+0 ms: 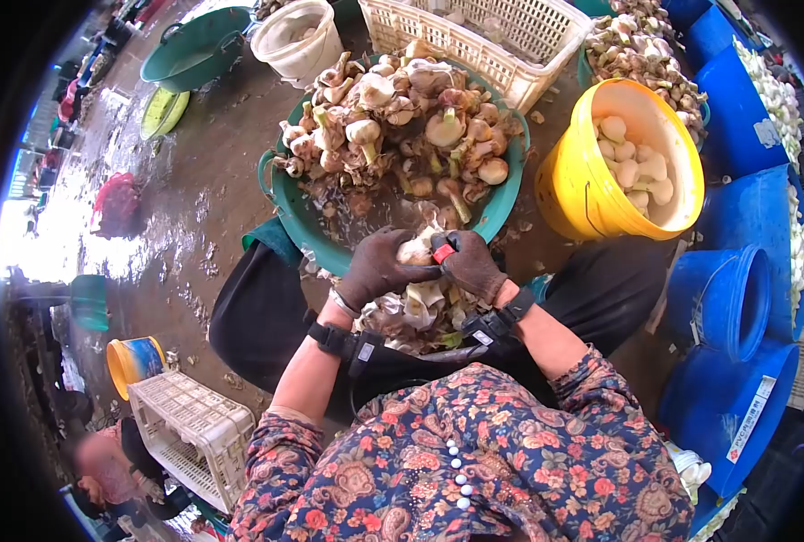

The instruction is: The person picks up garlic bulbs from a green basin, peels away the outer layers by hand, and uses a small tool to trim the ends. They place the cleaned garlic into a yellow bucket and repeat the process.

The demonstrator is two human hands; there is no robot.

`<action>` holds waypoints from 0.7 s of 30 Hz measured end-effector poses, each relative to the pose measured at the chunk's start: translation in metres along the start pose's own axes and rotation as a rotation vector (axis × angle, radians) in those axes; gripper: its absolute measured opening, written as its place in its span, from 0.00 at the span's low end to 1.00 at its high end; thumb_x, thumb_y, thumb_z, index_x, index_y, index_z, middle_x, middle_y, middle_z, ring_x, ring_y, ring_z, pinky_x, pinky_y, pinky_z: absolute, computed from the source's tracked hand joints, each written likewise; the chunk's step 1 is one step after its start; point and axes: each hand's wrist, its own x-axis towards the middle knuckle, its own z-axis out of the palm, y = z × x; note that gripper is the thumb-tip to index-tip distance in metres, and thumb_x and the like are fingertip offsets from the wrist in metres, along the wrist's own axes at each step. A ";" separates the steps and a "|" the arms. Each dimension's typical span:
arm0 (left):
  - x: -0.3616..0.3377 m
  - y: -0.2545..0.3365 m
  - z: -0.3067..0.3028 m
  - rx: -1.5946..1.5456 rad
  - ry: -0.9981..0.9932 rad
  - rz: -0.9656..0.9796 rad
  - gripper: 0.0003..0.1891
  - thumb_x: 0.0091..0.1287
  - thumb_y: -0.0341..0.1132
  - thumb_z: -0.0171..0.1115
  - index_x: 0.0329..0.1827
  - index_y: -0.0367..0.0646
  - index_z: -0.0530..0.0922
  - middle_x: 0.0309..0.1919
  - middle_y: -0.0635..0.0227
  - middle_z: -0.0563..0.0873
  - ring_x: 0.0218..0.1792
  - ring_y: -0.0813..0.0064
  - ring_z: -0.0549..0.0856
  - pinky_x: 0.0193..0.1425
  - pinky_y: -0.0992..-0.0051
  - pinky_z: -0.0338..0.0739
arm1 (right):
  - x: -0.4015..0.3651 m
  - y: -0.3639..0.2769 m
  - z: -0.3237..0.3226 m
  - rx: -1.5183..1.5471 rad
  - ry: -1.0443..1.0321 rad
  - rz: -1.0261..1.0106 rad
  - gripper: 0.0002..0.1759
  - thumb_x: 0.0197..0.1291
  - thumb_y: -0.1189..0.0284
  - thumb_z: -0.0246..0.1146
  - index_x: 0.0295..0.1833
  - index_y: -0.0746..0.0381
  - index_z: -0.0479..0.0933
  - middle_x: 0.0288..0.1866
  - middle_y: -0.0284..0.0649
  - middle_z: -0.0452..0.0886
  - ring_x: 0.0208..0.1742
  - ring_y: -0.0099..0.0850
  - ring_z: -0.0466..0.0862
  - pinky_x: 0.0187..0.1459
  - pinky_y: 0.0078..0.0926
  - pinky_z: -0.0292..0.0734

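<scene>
Both hands wear dark gloves and meet at the near rim of a green tub heaped with unpeeled garlic bulbs. My left hand is wrapped round a pale bulb. Close against its right side, my right hand grips a small tool with a red part; its blade cannot be made out. Loose skins and peelings lie below the hands, between the legs. To the right, a yellow bucket holds peeled white bulbs.
Beyond the tub are a white bucket and a cream crate. Blue containers line the right side. Another crate and a seated person are at the lower left. The floor is wet.
</scene>
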 end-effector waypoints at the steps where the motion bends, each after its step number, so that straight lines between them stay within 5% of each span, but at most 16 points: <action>1: 0.000 -0.002 -0.002 -0.133 -0.045 -0.038 0.31 0.45 0.50 0.73 0.47 0.36 0.79 0.39 0.53 0.84 0.40 0.67 0.84 0.47 0.72 0.75 | -0.002 0.005 -0.001 0.076 -0.054 0.015 0.19 0.58 0.63 0.60 0.27 0.70 0.76 0.16 0.44 0.74 0.19 0.33 0.75 0.23 0.37 0.66; 2: -0.002 -0.004 -0.007 -0.273 -0.123 -0.111 0.30 0.49 0.47 0.72 0.49 0.33 0.78 0.38 0.57 0.85 0.40 0.75 0.83 0.46 0.75 0.75 | -0.004 0.009 -0.002 0.277 -0.138 0.083 0.17 0.60 0.62 0.59 0.29 0.67 0.77 0.18 0.35 0.73 0.19 0.25 0.73 0.22 0.32 0.67; 3: -0.004 -0.003 -0.006 -0.270 -0.121 -0.110 0.30 0.49 0.47 0.72 0.49 0.33 0.78 0.38 0.57 0.85 0.40 0.75 0.83 0.46 0.75 0.75 | -0.007 0.007 -0.003 0.279 -0.138 0.079 0.17 0.60 0.62 0.59 0.29 0.67 0.77 0.18 0.35 0.73 0.19 0.25 0.73 0.22 0.32 0.67; 5: -0.009 -0.006 0.002 -0.757 -0.097 -0.196 0.28 0.52 0.45 0.70 0.49 0.31 0.78 0.38 0.64 0.85 0.40 0.77 0.82 0.46 0.76 0.75 | -0.012 0.003 -0.003 0.773 -0.126 0.350 0.16 0.61 0.59 0.59 0.31 0.62 0.78 0.19 0.30 0.73 0.18 0.23 0.71 0.22 0.26 0.69; 7: -0.013 -0.005 0.020 -0.726 -0.040 -0.179 0.27 0.55 0.41 0.69 0.53 0.31 0.75 0.42 0.66 0.83 0.42 0.76 0.81 0.48 0.76 0.75 | -0.015 -0.009 -0.004 0.677 -0.122 0.325 0.20 0.62 0.52 0.56 0.39 0.58 0.78 0.23 0.30 0.74 0.22 0.23 0.73 0.24 0.24 0.72; 9: -0.015 0.004 0.036 -0.907 0.162 -0.131 0.29 0.55 0.37 0.69 0.57 0.32 0.71 0.45 0.66 0.81 0.46 0.78 0.79 0.51 0.76 0.75 | -0.013 -0.015 0.000 0.972 -0.092 0.615 0.27 0.62 0.44 0.50 0.47 0.57 0.77 0.33 0.31 0.79 0.28 0.24 0.76 0.28 0.27 0.74; 11: -0.017 0.003 0.038 -0.783 -0.007 -0.124 0.36 0.51 0.37 0.73 0.61 0.33 0.66 0.51 0.63 0.78 0.50 0.75 0.78 0.57 0.74 0.72 | -0.026 -0.007 0.004 0.825 -0.181 0.226 0.33 0.62 0.39 0.45 0.53 0.55 0.75 0.42 0.31 0.81 0.33 0.24 0.78 0.29 0.28 0.73; 12: -0.017 0.005 0.035 -0.602 0.092 -0.062 0.38 0.50 0.38 0.74 0.61 0.33 0.65 0.52 0.60 0.78 0.52 0.73 0.77 0.57 0.73 0.72 | -0.024 -0.003 0.004 0.777 -0.179 0.166 0.33 0.62 0.39 0.44 0.53 0.55 0.75 0.42 0.30 0.81 0.32 0.24 0.78 0.29 0.28 0.72; 14: -0.018 0.010 0.027 -0.140 0.392 0.128 0.39 0.47 0.39 0.75 0.62 0.37 0.67 0.54 0.52 0.75 0.54 0.62 0.77 0.56 0.70 0.73 | -0.013 0.012 0.008 0.994 -0.261 0.363 0.31 0.62 0.40 0.46 0.51 0.55 0.76 0.39 0.30 0.81 0.31 0.23 0.77 0.28 0.24 0.69; 15: -0.019 0.011 0.021 -0.137 0.388 0.121 0.39 0.47 0.39 0.75 0.62 0.37 0.67 0.54 0.52 0.75 0.54 0.62 0.77 0.56 0.70 0.73 | -0.008 0.012 0.008 1.095 -0.287 0.471 0.30 0.62 0.41 0.46 0.50 0.56 0.76 0.38 0.30 0.82 0.30 0.22 0.77 0.27 0.22 0.68; 17: -0.019 0.009 0.010 0.151 0.094 0.097 0.31 0.50 0.35 0.73 0.57 0.37 0.72 0.51 0.56 0.79 0.52 0.70 0.79 0.54 0.71 0.74 | -0.008 0.011 0.003 0.798 -0.368 0.457 0.26 0.64 0.46 0.49 0.46 0.57 0.77 0.30 0.27 0.77 0.27 0.18 0.73 0.25 0.18 0.65; 18: -0.019 0.007 0.012 0.018 0.045 0.121 0.20 0.53 0.32 0.70 0.49 0.38 0.79 0.44 0.56 0.83 0.44 0.71 0.83 0.47 0.71 0.77 | -0.010 -0.010 -0.007 0.708 -0.394 0.535 0.23 0.65 0.49 0.50 0.44 0.57 0.77 0.26 0.25 0.74 0.25 0.16 0.71 0.24 0.15 0.62; 19: -0.019 -0.001 0.018 0.016 0.047 0.118 0.20 0.53 0.32 0.70 0.49 0.38 0.79 0.44 0.56 0.83 0.44 0.71 0.83 0.47 0.71 0.77 | -0.005 0.006 -0.004 0.707 -0.396 0.537 0.23 0.65 0.49 0.50 0.44 0.57 0.77 0.26 0.25 0.74 0.25 0.16 0.71 0.24 0.15 0.62; 21: -0.022 -0.013 0.029 -0.166 0.185 0.065 0.14 0.56 0.27 0.66 0.46 0.36 0.80 0.35 0.57 0.85 0.35 0.71 0.85 0.39 0.73 0.77 | 0.004 0.027 0.000 0.817 -0.629 0.198 0.21 0.66 0.52 0.51 0.42 0.58 0.77 0.26 0.24 0.73 0.25 0.15 0.69 0.24 0.15 0.61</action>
